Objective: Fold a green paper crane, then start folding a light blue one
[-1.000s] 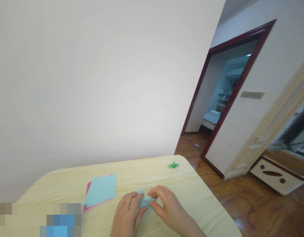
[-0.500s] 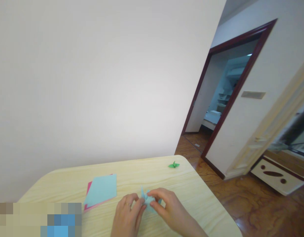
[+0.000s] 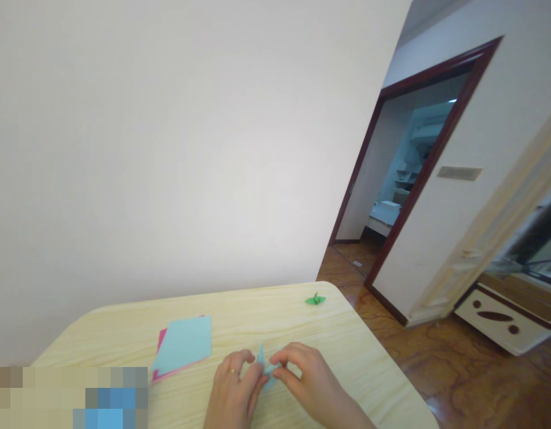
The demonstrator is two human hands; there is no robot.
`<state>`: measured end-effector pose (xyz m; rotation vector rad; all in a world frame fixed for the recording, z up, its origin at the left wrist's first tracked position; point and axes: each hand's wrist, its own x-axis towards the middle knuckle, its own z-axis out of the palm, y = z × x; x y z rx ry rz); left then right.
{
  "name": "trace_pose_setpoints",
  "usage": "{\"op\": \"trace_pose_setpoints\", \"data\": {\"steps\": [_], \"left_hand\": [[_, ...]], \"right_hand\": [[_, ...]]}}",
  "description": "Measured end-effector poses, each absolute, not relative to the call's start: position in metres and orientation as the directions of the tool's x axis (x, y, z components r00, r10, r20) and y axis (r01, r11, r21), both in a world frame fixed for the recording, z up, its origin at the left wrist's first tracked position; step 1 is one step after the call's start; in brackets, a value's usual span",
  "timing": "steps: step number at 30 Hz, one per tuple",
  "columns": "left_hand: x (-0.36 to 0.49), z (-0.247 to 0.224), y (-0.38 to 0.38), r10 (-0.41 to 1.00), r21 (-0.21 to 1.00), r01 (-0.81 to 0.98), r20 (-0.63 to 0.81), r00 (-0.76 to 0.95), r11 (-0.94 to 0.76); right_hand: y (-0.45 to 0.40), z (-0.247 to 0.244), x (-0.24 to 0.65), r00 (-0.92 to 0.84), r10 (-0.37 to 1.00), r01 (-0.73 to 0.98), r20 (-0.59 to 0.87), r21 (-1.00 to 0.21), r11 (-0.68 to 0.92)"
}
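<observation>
Grip: both hands pinch from either side, fingertips pressed together on the work.
Left hand [image 3: 233, 390]: fingertips on the folded blue paper [image 3: 264, 368] from the left; ring [image 3: 233, 371] on one finger.
Right hand [image 3: 310, 381]: fingertips on the same paper from the right.
Work: held just above the table [image 3: 346, 369], between the hands, one point upright.
Left of grip: blue sheet [image 3: 183, 344] lying on pink sheet [image 3: 158, 353], near the left hand.
Beyond grip: green paper crane [image 3: 315, 300], near the far table edge, well apart from the hands.
</observation>
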<state>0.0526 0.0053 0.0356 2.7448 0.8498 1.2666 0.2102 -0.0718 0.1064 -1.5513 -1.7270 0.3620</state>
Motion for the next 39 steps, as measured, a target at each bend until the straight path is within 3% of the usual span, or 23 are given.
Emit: {"op": "trace_pose_setpoints", "data": {"steps": [11, 25, 39], "left_hand": [[0.051, 0.044, -0.001, 0.474, 0.273, 0.430, 0.740, 0.478, -0.860], [0.047, 0.049, 0.000, 0.427, 0.213, 0.432, 0.758, 0.492, -0.876], [0.046, 0.053, 0.000, 0.450, 0.231, 0.439, 0.738, 0.502, -0.868]], "right_hand": [[-0.072, 0.106, 0.207, 0.018, 0.926, 0.669, 0.378, -0.693, 0.270], [-0.072, 0.103, 0.206, 0.062, 0.921, 0.694, 0.384, -0.680, 0.237], [-0.072, 0.104, 0.206, 0.064, 0.904, 0.674, 0.423, -0.686, 0.273]]}}
